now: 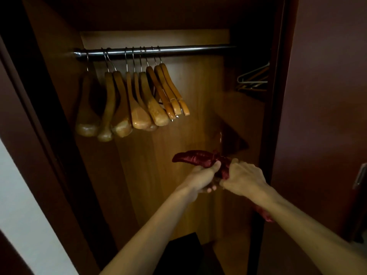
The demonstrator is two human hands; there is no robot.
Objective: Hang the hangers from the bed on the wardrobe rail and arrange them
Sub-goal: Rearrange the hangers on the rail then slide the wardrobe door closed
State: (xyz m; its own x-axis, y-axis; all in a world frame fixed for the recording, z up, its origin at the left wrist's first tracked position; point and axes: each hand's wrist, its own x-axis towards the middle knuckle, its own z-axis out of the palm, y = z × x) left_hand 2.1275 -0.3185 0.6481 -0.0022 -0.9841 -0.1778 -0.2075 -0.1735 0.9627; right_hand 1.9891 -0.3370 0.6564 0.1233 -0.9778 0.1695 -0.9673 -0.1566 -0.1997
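Head view shows both hands low in the middle of the frame, inside the open wardrobe. They hold one red padded hanger point(195, 156). The left hand point(204, 178) has its fingers point(215, 165) curled tight around the middle of the red hanger. The right hand point(243, 175) grips it too, just beside the left hand, so the two hands almost touch.

The red hanger lies on its side. Its long axis runs from the left of the hands, where one soft arm sticks out, down to the lower right, where the other red end peeks out under the right wrist. I cannot see its hook; the hands hide that part.

The rail point(155, 51) is high up in the frame, well above the hands and a bit to the left. The bare part of the rail is on its right side, straight above the hands. I think the next move needs the red hanger lifted straight up and its hook turned to face the rail. Both hands are about as near to it.

Count: nine wooden hangers point(139, 96) hang on the rail, all bunched on the left half. One red hanger is in the hands. A small pile of thin hangers point(253, 78) sits on a shelf at the right; I cannot count those.
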